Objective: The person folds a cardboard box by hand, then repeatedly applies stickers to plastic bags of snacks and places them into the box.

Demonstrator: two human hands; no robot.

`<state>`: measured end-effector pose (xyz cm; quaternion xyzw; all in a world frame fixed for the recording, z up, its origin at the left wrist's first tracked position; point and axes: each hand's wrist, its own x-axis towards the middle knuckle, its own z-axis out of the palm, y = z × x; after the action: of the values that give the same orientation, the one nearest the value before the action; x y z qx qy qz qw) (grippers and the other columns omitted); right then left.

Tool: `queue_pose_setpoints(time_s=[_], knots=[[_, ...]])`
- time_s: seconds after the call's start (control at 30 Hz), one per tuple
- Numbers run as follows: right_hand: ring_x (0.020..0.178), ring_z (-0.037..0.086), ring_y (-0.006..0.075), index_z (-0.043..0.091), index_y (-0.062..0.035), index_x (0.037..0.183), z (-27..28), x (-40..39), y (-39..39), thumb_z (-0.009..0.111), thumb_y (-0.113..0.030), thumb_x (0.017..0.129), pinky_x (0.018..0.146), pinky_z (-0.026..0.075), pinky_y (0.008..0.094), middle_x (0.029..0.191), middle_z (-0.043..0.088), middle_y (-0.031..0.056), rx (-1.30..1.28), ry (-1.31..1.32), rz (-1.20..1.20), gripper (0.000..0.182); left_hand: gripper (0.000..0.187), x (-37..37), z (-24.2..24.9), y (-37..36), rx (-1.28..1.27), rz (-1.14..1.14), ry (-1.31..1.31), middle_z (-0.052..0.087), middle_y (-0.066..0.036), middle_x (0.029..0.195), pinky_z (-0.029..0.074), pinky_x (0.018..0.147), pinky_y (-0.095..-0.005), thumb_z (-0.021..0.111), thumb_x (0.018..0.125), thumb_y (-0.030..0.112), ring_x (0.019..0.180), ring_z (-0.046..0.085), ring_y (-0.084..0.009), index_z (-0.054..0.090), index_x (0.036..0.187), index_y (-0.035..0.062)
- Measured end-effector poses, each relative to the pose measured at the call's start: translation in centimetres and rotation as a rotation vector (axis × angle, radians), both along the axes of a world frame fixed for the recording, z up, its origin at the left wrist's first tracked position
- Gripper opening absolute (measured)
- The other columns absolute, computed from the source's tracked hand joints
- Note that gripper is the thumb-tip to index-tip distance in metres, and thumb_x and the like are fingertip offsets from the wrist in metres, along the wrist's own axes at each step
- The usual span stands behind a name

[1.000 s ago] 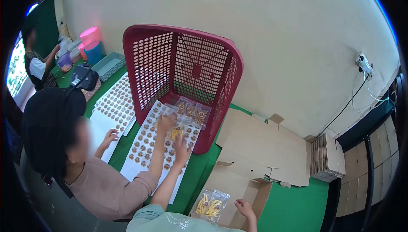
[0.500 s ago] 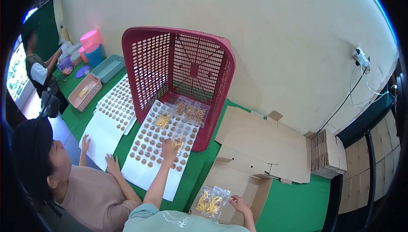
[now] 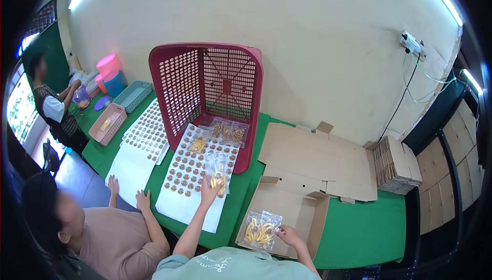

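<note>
My left hand (image 3: 208, 193) is closed on the lower part of a clear plastic bag of yellow snack sticks (image 3: 217, 171), over a sheet of round stickers (image 3: 177, 185). On that sheet another bag of yellow snack sticks (image 3: 197, 144) lies farther back. My right hand (image 3: 290, 236) is at the open cardboard box (image 3: 302, 216), its bent fingertips pinching the right edge of a bag of yellow snack sticks (image 3: 266, 234). A second bag (image 3: 251, 230) lies beside it at the box's left side. Bags of brown snacks (image 3: 229, 132) rest at the mouth of the tipped red basket (image 3: 256, 95).
A co-worker (image 3: 118, 229) at left has both hands on another sticker sheet (image 3: 128, 170). Another person (image 3: 54, 106) stands at the far end near a pink basket (image 3: 108, 125) and a grey-green basket (image 3: 132, 96). Flattened cartons (image 3: 394, 167) are stacked at right.
The bag at my left hand now shows more fully and upright, with the hand lower on it. My right hand stays at the bag in the box. The camera view has shifted slightly.
</note>
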<state>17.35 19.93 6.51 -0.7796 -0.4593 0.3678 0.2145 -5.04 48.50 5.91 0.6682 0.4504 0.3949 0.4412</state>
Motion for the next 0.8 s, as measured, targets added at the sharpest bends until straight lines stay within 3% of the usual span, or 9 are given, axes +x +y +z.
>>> queue_pose_setpoints(time_s=[0.1,0.17,0.2,0.27,0.37,0.47,0.57,0.7,0.8], knots=[[0.085,0.058,0.0282,0.053,0.0004,0.106,1.1,-0.9,-0.1,0.058,-0.033,0.077,0.075,0.045,0.0345,0.097,0.058,0.0185,0.029,0.102,-0.024,0.044,0.056,0.0,0.5,-4.2,-0.285,-0.077,-0.443,0.051,-0.016,0.102,0.048,0.076,-0.0268,0.068,0.072,0.013,0.094,0.054,-0.0205,0.031,0.111,-0.0014],[0.083,0.058,0.0247,0.053,-0.0008,0.107,2.4,-1.5,0.3,0.058,-0.035,0.078,0.073,0.046,0.0327,0.096,0.059,0.0157,0.084,0.245,-0.042,0.045,0.050,0.3,4.3,-8.3,-0.432,-0.181,-0.395,0.053,-0.014,0.100,0.049,0.072,-0.0261,0.064,0.075,0.007,0.087,0.058,-0.0183,0.032,0.112,-0.0008],[0.073,0.056,0.0130,0.056,0.0002,0.104,3.1,-2.0,0.8,0.059,-0.031,0.079,0.066,0.045,0.0271,0.088,0.062,0.0082,0.180,0.343,-0.058,0.041,0.046,0.7,5.5,-10.1,-0.436,-0.236,-0.344,0.054,-0.013,0.099,0.049,0.073,-0.0257,0.063,0.076,0.008,0.087,0.057,-0.0166,0.034,0.111,-0.0006],[0.068,0.054,0.0098,0.058,0.0011,0.097,5.7,-3.7,2.2,0.059,-0.030,0.080,0.061,0.044,0.0244,0.079,0.061,0.0041,0.272,0.632,-0.116,0.035,0.044,1.2,5.8,-12.9,-0.422,-0.361,-0.308,0.053,-0.010,0.101,0.046,0.076,-0.0259,0.061,0.079,0.011,0.090,0.055,-0.0150,0.034,0.112,-0.0001],[0.062,0.051,0.0071,0.058,0.0008,0.086,11.7,-5.9,3.8,0.058,-0.029,0.082,0.055,0.042,0.0216,0.070,0.057,0.0004,0.257,0.539,-0.017,0.030,0.036,2.6,7.9,-16.1,-0.454,-0.367,-0.394,0.051,-0.007,0.103,0.040,0.082,-0.0259,0.053,0.085,0.019,0.096,0.049,-0.0118,0.037,0.113,0.0004],[0.056,0.048,0.0050,0.056,-0.0016,0.078,8.5,-6.1,4.3,0.056,-0.028,0.084,0.051,0.040,0.0202,0.063,0.051,-0.0021,0.356,0.532,-0.070,0.027,0.032,2.2,9.7,-16.9,-0.582,-0.250,-0.472,0.052,-0.006,0.099,0.038,0.083,-0.0251,0.043,0.090,0.028,0.095,0.046,-0.0096,0.044,0.107,0.0010],[0.054,0.046,0.0049,0.056,-0.0024,0.076,10.6,-7.4,3.9,0.054,-0.027,0.085,0.050,0.039,0.0198,0.062,0.050,-0.0021,0.390,0.727,-0.227,0.026,0.034,0.5,10.2,-15.7,-0.663,-0.444,-0.300,0.053,-0.004,0.095,0.039,0.076,-0.0226,0.044,0.090,0.031,0.088,0.047,-0.0076,0.046,0.107,0.0021],[0.055,0.047,0.0055,0.054,-0.0032,0.075,8.7,-8.9,3.7,0.051,-0.029,0.086,0.051,0.039,0.0198,0.063,0.050,-0.0014,0.434,0.769,-0.323,0.028,0.032,-1.3,9.8,-13.7,-0.709,-0.605,0.085,0.052,0.003,0.065,0.035,0.055,-0.0190,0.048,0.086,0.036,0.059,0.044,-0.0041,0.058,0.079,0.0058],[0.056,0.047,0.0062,0.053,-0.0036,0.076,9.0,-10.3,3.4,0.049,-0.031,0.087,0.053,0.040,0.0204,0.065,0.050,-0.0008,0.441,0.819,-0.410,0.029,0.034,-1.1,9.6,-14.2,-0.626,-0.511,-0.090,0.045,0.005,0.055,0.031,0.049,-0.0176,0.051,0.085,0.035,0.052,0.039,-0.0032,0.056,0.067,0.0072]])
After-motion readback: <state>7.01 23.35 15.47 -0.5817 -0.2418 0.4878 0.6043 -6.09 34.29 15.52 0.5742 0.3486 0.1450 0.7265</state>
